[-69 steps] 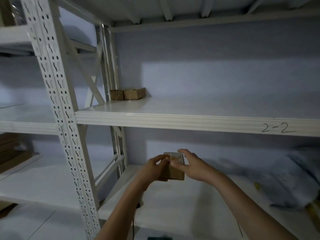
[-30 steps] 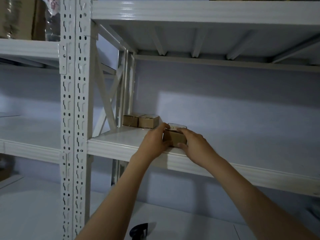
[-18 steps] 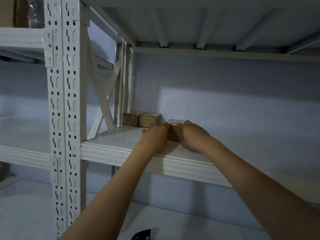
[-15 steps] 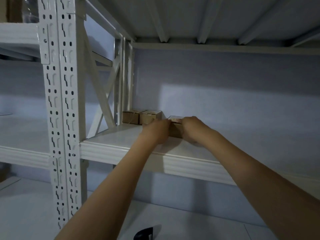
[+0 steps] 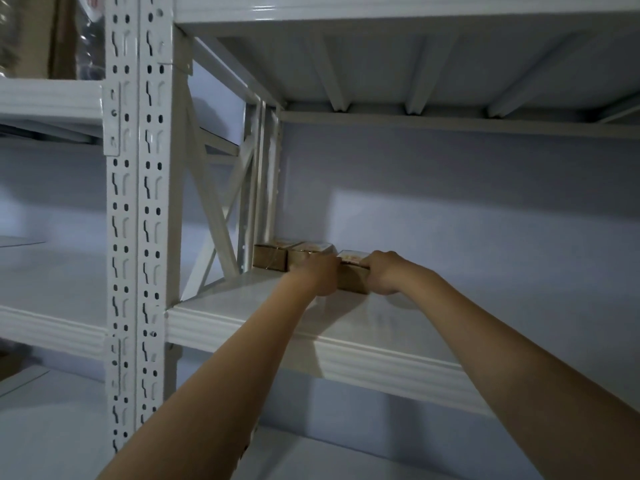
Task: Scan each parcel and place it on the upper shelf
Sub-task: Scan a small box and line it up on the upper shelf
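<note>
Near to far: our two bare forearms reach up over the front lip of the upper shelf (image 5: 346, 355), white painted metal, smooth. Left hand (image 5: 320, 275) is curled against the left side of the parcel (image 5: 353, 278), right hand (image 5: 382, 273) wraps the right side with fingers over the top edge, so both hands hold it between them, no gap showing. Parcel is a small brown cardboard box with a pale label on top, sitting flat on the shelf board, toward the left and well back from the lip. Just left of it and a bit farther back are two similar boxes (image 5: 287, 256), side by side against the rear upright; our parcel looks close to the nearer one, contact hidden by the left hand. Handling guess: light, stiff carton, holds shape under a side squeeze, not slippery, probably fine with one hand. Best hold is the two opposite side faces as now, away from the label. It should slide easily on the painted shelf, so a push lines it up with the row. Far back is plain wall (image 5: 485, 209), dim.
</note>
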Action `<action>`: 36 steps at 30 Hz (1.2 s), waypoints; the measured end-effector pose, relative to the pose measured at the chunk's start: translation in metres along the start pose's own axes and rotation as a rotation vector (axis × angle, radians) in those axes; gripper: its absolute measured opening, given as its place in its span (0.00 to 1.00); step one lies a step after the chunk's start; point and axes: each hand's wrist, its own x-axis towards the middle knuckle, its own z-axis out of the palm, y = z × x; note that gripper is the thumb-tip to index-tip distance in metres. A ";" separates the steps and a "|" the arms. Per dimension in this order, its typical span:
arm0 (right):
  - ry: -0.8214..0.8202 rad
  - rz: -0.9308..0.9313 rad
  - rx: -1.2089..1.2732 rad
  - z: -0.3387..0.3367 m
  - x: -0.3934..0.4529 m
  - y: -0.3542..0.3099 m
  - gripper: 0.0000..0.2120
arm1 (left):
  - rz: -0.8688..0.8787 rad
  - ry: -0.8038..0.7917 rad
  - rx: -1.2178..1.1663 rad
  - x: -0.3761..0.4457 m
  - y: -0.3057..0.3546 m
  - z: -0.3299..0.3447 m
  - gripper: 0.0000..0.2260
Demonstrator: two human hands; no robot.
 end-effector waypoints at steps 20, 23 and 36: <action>0.011 -0.018 0.180 0.045 0.065 0.003 0.35 | -0.139 -0.025 0.035 0.051 -0.030 0.031 0.31; 0.034 -0.020 0.172 0.045 0.069 0.002 0.36 | -0.129 -0.030 0.003 0.053 -0.030 0.032 0.31; 0.026 -0.006 0.157 0.036 0.043 0.008 0.40 | -0.081 0.078 -0.109 0.047 -0.011 0.013 0.26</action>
